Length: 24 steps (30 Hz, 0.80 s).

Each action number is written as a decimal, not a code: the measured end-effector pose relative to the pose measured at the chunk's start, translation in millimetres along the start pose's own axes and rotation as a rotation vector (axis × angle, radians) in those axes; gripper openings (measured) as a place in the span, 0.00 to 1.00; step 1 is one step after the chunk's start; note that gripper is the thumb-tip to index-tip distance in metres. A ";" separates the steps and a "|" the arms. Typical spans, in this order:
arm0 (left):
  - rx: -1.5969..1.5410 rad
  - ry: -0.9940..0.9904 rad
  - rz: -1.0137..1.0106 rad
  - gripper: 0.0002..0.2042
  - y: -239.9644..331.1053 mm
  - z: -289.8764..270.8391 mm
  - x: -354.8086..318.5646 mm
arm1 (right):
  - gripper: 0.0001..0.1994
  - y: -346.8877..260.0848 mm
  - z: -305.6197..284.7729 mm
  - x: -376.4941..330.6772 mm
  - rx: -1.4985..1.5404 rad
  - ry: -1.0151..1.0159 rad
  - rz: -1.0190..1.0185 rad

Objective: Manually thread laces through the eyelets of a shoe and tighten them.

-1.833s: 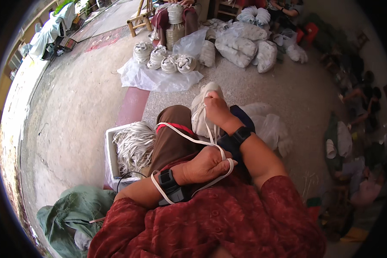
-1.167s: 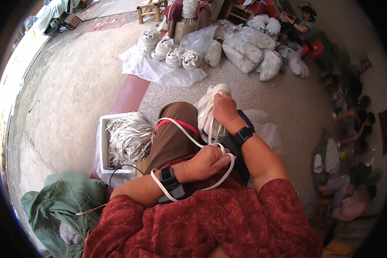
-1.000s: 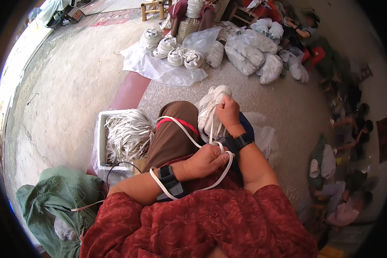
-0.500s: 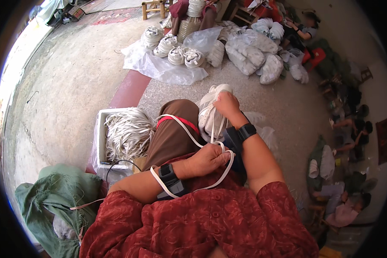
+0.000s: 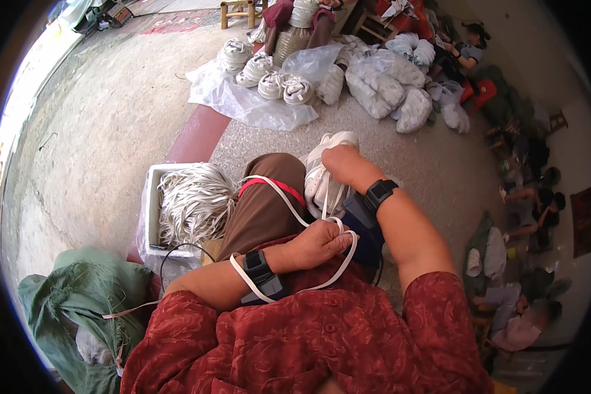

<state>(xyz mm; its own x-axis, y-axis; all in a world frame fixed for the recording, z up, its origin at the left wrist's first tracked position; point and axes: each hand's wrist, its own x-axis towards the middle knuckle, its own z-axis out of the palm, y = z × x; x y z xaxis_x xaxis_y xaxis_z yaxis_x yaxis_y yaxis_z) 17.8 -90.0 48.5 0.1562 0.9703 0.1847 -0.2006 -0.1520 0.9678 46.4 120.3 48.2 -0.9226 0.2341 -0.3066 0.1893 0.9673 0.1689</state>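
Note:
My left hand [image 5: 318, 246] is closed on a white shoelace [image 5: 356, 253] in front of my lap. The lace loops round the hand and hangs slack over my left forearm. Beyond it, a pale shoe upper [image 5: 316, 184] with lacing down its front rests against my knee. My right hand [image 5: 343, 163] is closed at the upper's far part, with its fingertips partly hidden. A length of lace runs taut from the upper down to my left hand. Another stretch crosses my brown-clad knee [image 5: 266, 203], where a red band [image 5: 284, 189] lies.
Left of my knee, a white foam box [image 5: 153, 210] holds many loose laces [image 5: 194, 200]. A green sack [image 5: 88, 295] lies at lower left. Ahead, bundled uppers [image 5: 270, 85] sit on plastic sheeting [image 5: 243, 111] beside filled bags [image 5: 381, 85]. Other people sit along the right.
My right hand has shifted slightly toward me, its wrist turning and the forearm swinging out to the right. My left hand keeps its place on the shoelace.

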 end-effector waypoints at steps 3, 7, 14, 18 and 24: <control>0.084 0.005 -0.005 0.18 0.6 -1.6 -0.1 | 0.06 6.0 10.2 -3.1 -0.057 0.190 0.025; 0.191 0.028 -0.010 0.18 -6.5 -4.5 1.7 | 0.07 6.2 36.1 -5.1 0.110 0.380 0.339; 0.172 0.011 0.007 0.18 -13.5 -3.1 3.6 | 0.06 -6.3 38.4 -1.3 0.217 0.586 0.448; 0.137 -0.003 -0.030 0.18 -16.9 -0.6 5.9 | 0.05 12.5 43.4 -2.9 0.617 0.654 0.342; 0.087 0.016 -0.024 0.18 -12.9 2.7 4.8 | 0.08 26.8 30.1 -5.0 1.319 0.233 0.452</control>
<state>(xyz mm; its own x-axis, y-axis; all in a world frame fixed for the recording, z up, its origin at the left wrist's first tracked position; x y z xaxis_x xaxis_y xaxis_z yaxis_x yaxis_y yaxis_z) 23.8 -84.0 37.4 0.1439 0.9767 0.1590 -0.1124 -0.1435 0.9832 66.2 148.0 26.1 -0.7080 0.6479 -0.2811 0.5301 0.2246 -0.8176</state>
